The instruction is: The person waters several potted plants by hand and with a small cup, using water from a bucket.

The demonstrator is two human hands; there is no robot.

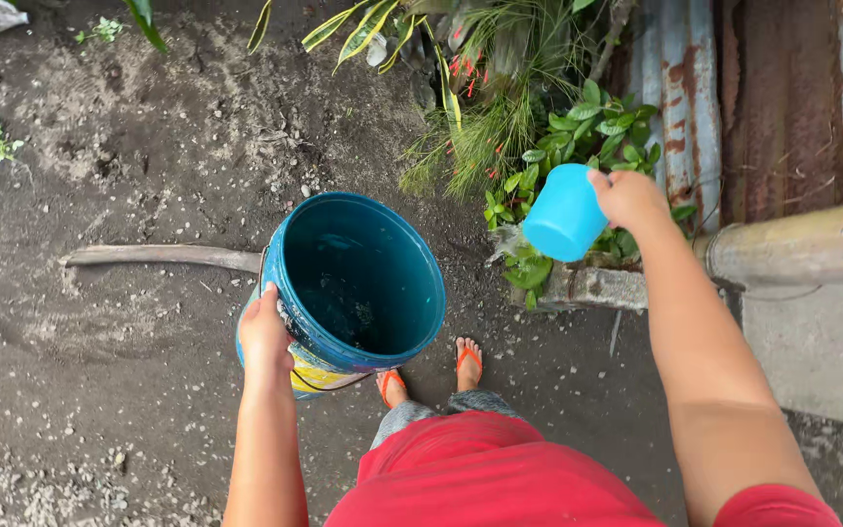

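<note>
Hands apart: left hand [265, 337] grips the blue bucket [358, 283] rim; right hand [626, 200] holds a blue cup [563, 213] over plants [578, 146].

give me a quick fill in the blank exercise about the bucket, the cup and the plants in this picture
1. The left hand grips the rim of a blue ____.
2. The right hand holds a light blue cup tipped over the green ____ beside the rusty metal sheet.
3. The person stands on dark soil wearing orange ____ on the feet.
4. The inside of the bucket looks almost ____, with only a little water at the bottom.

Missing words: bucket; plants; flip-flops; empty
</note>
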